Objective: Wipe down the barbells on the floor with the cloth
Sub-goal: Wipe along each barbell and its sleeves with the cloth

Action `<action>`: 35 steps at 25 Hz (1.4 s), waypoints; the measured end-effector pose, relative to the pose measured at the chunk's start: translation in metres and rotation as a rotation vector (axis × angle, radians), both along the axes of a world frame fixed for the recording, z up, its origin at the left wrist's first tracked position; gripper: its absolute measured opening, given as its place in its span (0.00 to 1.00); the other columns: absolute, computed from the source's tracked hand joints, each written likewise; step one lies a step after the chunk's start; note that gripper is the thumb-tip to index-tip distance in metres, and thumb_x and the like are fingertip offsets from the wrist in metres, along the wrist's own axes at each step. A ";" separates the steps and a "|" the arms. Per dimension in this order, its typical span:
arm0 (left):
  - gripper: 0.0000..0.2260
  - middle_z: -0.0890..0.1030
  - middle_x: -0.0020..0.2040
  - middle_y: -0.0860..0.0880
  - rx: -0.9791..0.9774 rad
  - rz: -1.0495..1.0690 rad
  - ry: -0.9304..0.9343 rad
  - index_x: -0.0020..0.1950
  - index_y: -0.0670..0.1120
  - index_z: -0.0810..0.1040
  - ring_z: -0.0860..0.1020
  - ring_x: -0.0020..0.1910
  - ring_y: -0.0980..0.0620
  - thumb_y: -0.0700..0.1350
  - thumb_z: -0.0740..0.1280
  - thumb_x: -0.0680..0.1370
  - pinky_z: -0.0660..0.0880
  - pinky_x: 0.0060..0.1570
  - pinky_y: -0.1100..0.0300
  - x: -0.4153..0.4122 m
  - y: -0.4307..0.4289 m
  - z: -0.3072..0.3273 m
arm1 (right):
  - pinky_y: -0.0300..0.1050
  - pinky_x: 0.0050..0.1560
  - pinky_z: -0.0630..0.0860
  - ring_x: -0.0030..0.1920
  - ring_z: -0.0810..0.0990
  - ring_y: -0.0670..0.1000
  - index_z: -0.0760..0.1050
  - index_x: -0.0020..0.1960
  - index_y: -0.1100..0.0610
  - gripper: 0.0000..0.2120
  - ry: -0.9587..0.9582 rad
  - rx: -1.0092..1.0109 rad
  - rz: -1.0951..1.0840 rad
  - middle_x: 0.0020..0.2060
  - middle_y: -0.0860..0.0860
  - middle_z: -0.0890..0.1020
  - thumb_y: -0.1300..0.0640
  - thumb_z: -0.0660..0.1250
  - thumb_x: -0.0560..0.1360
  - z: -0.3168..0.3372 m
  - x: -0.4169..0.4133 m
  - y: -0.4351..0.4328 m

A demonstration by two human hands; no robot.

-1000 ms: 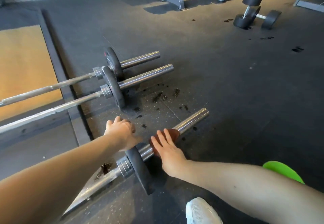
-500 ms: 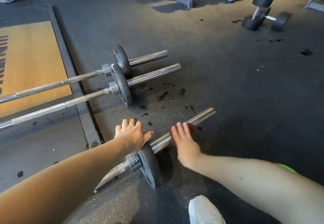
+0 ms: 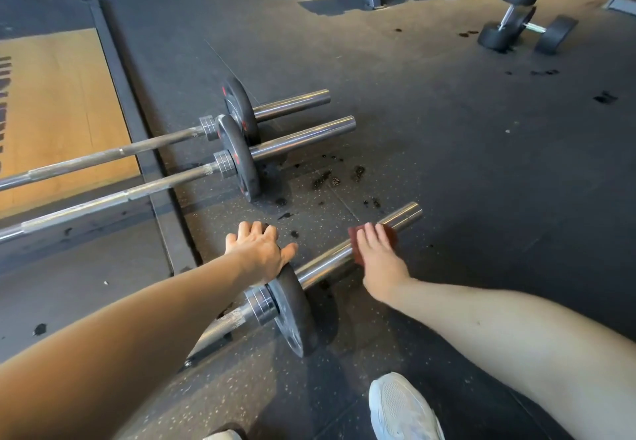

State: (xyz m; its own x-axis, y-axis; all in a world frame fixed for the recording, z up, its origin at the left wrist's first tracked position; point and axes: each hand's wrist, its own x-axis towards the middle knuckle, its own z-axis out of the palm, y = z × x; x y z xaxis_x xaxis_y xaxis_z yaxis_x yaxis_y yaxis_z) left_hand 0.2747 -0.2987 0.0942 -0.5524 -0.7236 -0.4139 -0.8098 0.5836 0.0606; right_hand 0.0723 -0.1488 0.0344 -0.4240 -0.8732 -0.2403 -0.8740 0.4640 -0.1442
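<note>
— Why is the left hand (image 3: 258, 253) parked on that plate (image 3: 292, 312)?

— To stop the nearest barbell (image 3: 327, 262) rolling on the floor (image 3: 464, 181), I'd say. Its grip is loose: palm on the rim, fingers spread and nearly straight, nothing clasped.

— And the right hand (image 3: 378, 260)?

— Flat as well, with the fingers straight, pressing the cloth (image 3: 353, 238) down onto the chrome sleeve a little short of its end. The cloth (reddish-brown, mostly hidden under the palm) seems laid over the top of the sleeve, not wrapped round it. A flat press like that suits sliding along the metal.

— The other two barbells (image 3: 296, 145)?

— They're lying side by side farther off, beside the wooden platform (image 3: 62, 112) and clear of both hands. They look like they're waiting their turn.
</note>
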 end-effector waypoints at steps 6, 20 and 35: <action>0.30 0.68 0.71 0.45 -0.009 -0.007 0.004 0.74 0.50 0.66 0.62 0.72 0.42 0.68 0.49 0.81 0.63 0.68 0.44 0.001 0.002 0.000 | 0.49 0.76 0.60 0.80 0.33 0.45 0.48 0.84 0.49 0.47 -0.174 0.025 0.616 0.82 0.43 0.38 0.74 0.65 0.74 -0.002 0.047 0.008; 0.29 0.67 0.72 0.46 0.029 0.018 0.003 0.74 0.53 0.66 0.61 0.72 0.43 0.69 0.48 0.81 0.64 0.68 0.43 -0.001 -0.013 -0.005 | 0.63 0.73 0.66 0.81 0.33 0.50 0.48 0.83 0.41 0.46 -0.149 0.090 0.286 0.82 0.43 0.40 0.72 0.66 0.77 -0.007 0.039 -0.019; 0.28 0.67 0.71 0.46 0.033 0.004 0.018 0.73 0.52 0.66 0.61 0.72 0.42 0.68 0.48 0.82 0.65 0.69 0.43 -0.001 -0.006 -0.005 | 0.58 0.78 0.61 0.81 0.39 0.49 0.52 0.83 0.48 0.43 -0.203 0.019 0.226 0.83 0.45 0.46 0.72 0.65 0.75 0.003 0.034 -0.018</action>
State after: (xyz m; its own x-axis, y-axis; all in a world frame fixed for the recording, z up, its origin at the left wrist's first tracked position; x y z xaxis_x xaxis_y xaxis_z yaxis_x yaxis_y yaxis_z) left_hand 0.2733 -0.3050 0.0896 -0.5574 -0.7117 -0.4275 -0.8105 0.5781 0.0942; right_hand 0.1062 -0.1669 0.0373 -0.1614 -0.9345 -0.3173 -0.9093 0.2657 -0.3202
